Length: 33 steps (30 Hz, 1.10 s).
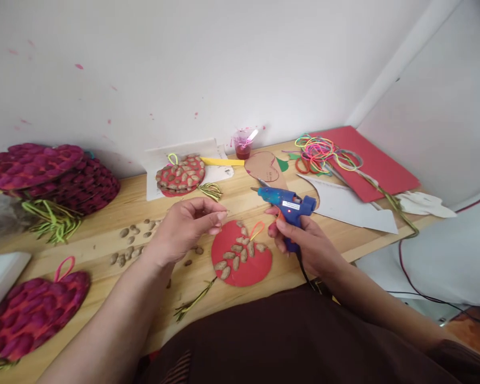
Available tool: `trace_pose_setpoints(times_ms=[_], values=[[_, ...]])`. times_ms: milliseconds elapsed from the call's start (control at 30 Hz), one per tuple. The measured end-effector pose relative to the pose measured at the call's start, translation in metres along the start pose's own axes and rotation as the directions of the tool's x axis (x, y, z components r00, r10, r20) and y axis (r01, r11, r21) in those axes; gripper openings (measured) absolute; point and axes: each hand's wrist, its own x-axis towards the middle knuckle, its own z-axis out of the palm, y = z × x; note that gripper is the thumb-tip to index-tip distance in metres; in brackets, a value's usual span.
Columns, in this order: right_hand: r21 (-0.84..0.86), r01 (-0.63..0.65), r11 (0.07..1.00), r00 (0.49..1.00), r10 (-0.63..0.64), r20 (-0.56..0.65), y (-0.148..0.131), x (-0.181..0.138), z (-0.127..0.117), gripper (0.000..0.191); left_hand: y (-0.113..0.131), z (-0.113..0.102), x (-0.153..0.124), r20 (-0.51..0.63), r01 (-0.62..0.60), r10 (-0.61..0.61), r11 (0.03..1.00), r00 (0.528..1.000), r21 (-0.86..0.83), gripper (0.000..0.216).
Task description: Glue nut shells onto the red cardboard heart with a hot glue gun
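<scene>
Red heart (pixel 258 268) lies flat on the wooden counter (pixel 100 234), between the hands and a bit nearer the body. Left hand (pixel 184 226) is closer, its fingertips over the heart's far left edge in view; right hand (pixel 309 242) is off to the right. Heart's long axis slants, tip and yarn tassel (pixel 200 298) near left, orange loop (pixel 257 230) far right.

Left hand: thumb and fingertips together in a narrow pinch; can't tell if anything is between them. Right hand: wrapped round a blue hot glue gun (pixel 293 214), hard plastic, nozzle pointing left and slightly far, above the counter.

Heart looks like smooth matte card. Peanuts (pixel 244 256) on it: tan, rough, oblong shells in a branching row, bare red either side. Loose nuts (pixel 124 233) left of the hand, small, rounded. Far side: peanut-covered heart (pixel 184 173), bumpy. Far left: stacked purple hearts (pixel 56 176), knobbly. Far right: tangled bright cord (pixel 318 152), thin and loopy.
</scene>
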Motion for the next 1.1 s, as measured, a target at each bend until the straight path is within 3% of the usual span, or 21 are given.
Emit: trace_pose_setpoints(times_ms=[133,300,533,733,1100], values=[[-0.033,0.001,0.999,1.0,0.0,0.029,0.004,0.004,-0.001,0.033,0.0,0.006,-0.004,-0.021,-0.012,0.021,0.932,1.0,0.362,0.021],[-0.119,0.049,0.992,0.998,-0.043,0.054,0.009,0.008,0.0,0.033,-0.005,0.013,-0.002,-0.052,-0.109,0.19,0.744,0.98,0.659,0.01],[-0.139,-0.004,0.99,0.995,0.018,0.096,0.012,0.01,0.004,0.04,-0.014,0.018,0.003,0.006,-0.183,0.264,0.65,0.964,0.737,0.011],[-0.174,0.056,0.983,0.991,-0.033,0.132,0.01,0.008,0.007,0.032,-0.016,0.021,0.004,0.058,-0.243,0.323,0.569,0.945,0.786,0.011],[-0.166,0.011,0.986,0.992,0.01,0.127,0.013,0.009,0.002,0.034,-0.017,0.012,0.007,0.005,-0.194,0.274,0.67,0.962,0.717,0.01]])
